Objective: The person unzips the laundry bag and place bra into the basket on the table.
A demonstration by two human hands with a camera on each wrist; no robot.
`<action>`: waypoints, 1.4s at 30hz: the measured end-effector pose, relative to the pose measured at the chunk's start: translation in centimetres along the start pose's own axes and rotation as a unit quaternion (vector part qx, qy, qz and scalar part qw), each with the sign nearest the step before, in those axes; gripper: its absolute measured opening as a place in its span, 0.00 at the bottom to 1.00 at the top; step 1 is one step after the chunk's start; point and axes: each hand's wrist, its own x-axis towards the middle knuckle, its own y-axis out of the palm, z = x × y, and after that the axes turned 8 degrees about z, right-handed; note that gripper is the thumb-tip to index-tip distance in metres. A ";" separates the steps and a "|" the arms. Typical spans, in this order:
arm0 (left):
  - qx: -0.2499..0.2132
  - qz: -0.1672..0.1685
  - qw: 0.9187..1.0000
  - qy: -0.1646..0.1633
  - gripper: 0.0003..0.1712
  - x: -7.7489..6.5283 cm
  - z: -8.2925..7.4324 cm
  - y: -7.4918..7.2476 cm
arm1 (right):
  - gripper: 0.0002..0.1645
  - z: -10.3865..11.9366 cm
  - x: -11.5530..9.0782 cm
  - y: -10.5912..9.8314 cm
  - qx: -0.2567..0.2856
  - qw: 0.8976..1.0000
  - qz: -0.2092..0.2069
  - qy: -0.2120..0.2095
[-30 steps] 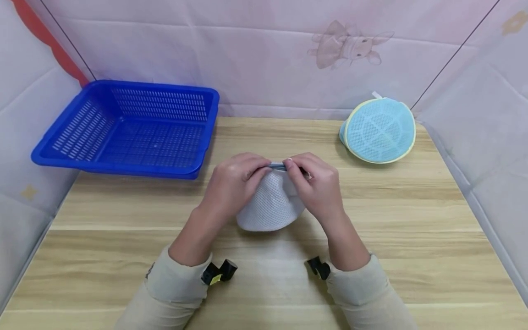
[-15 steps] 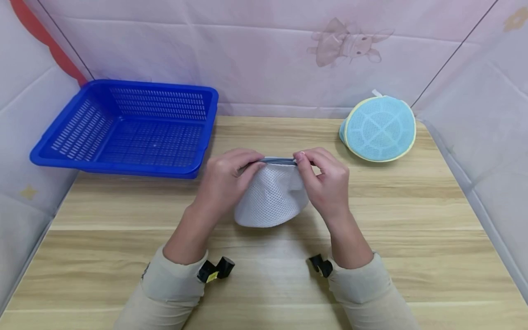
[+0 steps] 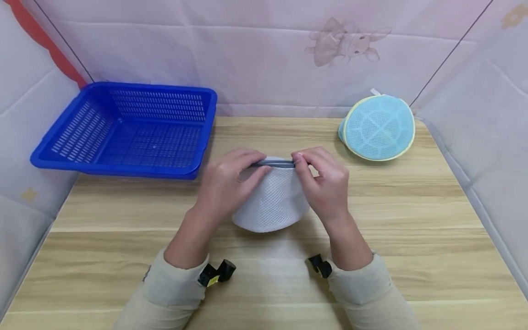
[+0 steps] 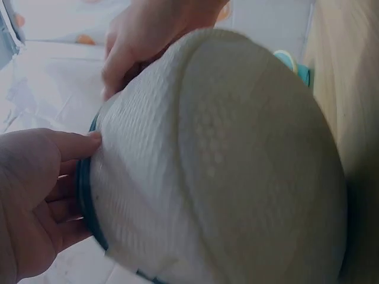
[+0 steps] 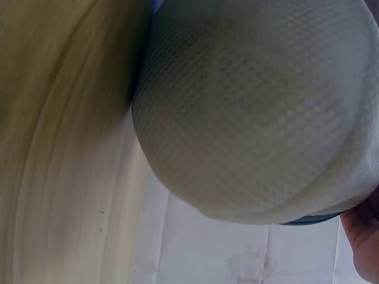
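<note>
We saw the left hand (image 3: 224, 181) and right hand (image 3: 327, 178) farther apart than before. Their fingers (image 3: 304, 170) gripped the mesh bag (image 3: 273, 201) rim (image 3: 280, 163).

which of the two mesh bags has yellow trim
The light-blue mesh bag at the back right; the white mesh bag being held at centre has grey trim instead.

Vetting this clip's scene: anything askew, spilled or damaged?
Only the rabbit print on the back wall looks odd: it lies sideways, head to the right. No spill shows, and I see no damage on the white bag, pinched at its dark rim by both hands, or on the basket.
</note>
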 end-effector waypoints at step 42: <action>-0.024 0.002 0.999 0.048 0.09 0.1 -1.3 0.6 | 0.10 0.8 -0.2 -0.7 0.006 0.984 0.178 -0.019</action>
